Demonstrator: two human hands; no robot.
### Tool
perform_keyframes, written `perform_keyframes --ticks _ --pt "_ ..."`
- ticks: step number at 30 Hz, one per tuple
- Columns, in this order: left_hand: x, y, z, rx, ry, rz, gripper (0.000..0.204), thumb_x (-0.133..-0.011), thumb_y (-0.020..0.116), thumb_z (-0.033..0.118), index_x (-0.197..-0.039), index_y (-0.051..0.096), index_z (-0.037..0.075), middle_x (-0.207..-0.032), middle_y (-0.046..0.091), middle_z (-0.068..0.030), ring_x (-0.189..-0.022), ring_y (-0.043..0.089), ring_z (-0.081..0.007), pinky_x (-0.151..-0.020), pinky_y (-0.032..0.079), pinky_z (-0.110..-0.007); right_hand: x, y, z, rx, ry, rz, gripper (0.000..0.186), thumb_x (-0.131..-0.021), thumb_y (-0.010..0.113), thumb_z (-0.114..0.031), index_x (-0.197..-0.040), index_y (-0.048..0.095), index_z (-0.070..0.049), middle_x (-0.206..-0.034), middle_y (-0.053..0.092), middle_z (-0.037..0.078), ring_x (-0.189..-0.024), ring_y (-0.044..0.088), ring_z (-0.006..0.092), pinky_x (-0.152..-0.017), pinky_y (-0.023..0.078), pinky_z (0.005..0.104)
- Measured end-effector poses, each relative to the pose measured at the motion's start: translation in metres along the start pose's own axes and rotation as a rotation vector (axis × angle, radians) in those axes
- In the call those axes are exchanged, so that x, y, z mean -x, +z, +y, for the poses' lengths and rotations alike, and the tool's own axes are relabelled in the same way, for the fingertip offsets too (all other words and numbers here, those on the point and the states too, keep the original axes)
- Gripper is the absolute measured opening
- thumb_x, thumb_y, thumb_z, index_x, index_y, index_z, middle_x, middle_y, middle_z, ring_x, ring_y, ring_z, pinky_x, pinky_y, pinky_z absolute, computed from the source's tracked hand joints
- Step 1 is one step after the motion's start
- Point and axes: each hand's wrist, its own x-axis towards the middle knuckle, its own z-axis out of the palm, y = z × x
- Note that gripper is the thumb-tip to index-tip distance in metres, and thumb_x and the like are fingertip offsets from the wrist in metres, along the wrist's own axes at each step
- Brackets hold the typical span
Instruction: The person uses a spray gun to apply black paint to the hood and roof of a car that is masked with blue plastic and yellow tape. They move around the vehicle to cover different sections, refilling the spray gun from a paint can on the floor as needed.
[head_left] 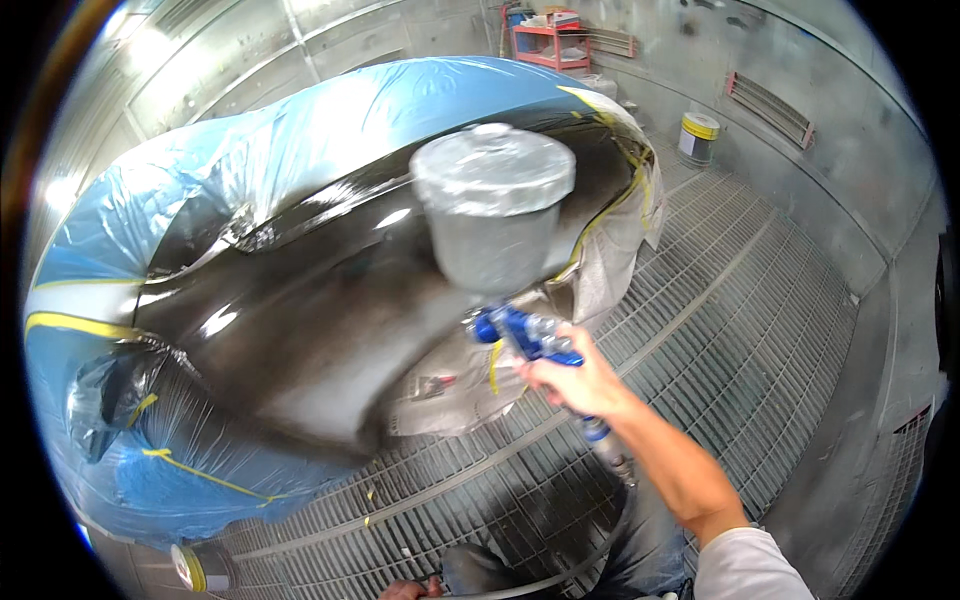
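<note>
My right hand (570, 378) is wrapped round the grip of a blue spray gun (525, 333). On top of the gun sits a large, blurred grey paint cup (495, 215) with a lid. The nozzle points left toward a car body panel (300, 330), dark and glossy in parts, with a paler, duller patch low down. A gap lies between gun and panel. From the gun's handle an air hose (605, 550) curves down and left to my left hand (410, 588), whose fingers curl at the lower edge, mostly cut off. The hose appears to run into that hand.
Blue plastic film (370, 95) and yellow tape cover the rest of the car; masking paper (440, 405) hangs by the wheel arch. The floor is metal grating (720, 350). Cans stand at the far right (698, 138) and near left (205, 568). A red cart (550, 48) stands by the back wall.
</note>
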Motion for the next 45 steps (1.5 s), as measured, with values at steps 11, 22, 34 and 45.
perform_keyframes --ticks 11,22,34,45 --pt "-0.037 0.067 0.077 0.040 0.124 -0.141 0.011 -0.065 0.069 0.015 -0.072 0.069 0.007 -0.070 0.064 -0.0155 -0.061 0.062 -0.0331 -0.055 0.049 -0.043 -0.029 -0.202 0.016 0.033 -0.223 0.544 0.010 -0.076 0.058 -0.010 -0.080 0.060 -0.001 -0.063 0.055 0.002 -0.051 0.050 0.0092 -0.040 0.040 0.0235" --pt "-0.022 0.073 -0.021 0.017 0.065 0.048 0.022 -0.070 0.072 0.022 -0.070 0.063 0.002 -0.057 0.054 -0.0164 -0.048 0.052 -0.0312 -0.048 0.041 -0.039 -0.008 -0.147 0.072 0.051 -0.136 0.595 0.017 -0.078 0.059 -0.014 -0.093 0.059 -0.008 -0.064 0.051 -0.001 -0.056 0.048 0.0069 -0.044 0.039 0.0240" --pt "0.014 0.026 -0.112 0.070 -0.089 0.293 0.042 -0.064 0.079 0.014 -0.047 0.043 0.004 -0.045 0.039 -0.0093 -0.040 0.041 -0.0251 -0.042 0.028 -0.037 0.035 0.106 0.093 0.033 -0.186 0.288 0.046 -0.082 0.062 -0.005 -0.127 0.051 -0.003 -0.088 0.062 0.002 -0.069 0.057 0.0063 -0.056 0.046 0.0205" --pt "0.082 0.009 -0.223 -0.014 -0.045 0.467 0.044 -0.076 0.074 0.017 -0.055 0.038 0.005 -0.051 0.034 -0.0106 -0.044 0.033 -0.0226 -0.045 0.028 -0.036 0.048 0.298 0.111 0.159 -0.474 -0.427 0.063 -0.083 0.056 -0.005 -0.144 0.038 -0.004 -0.098 0.067 0.013 -0.069 0.058 0.0094 -0.070 0.051 0.0262"
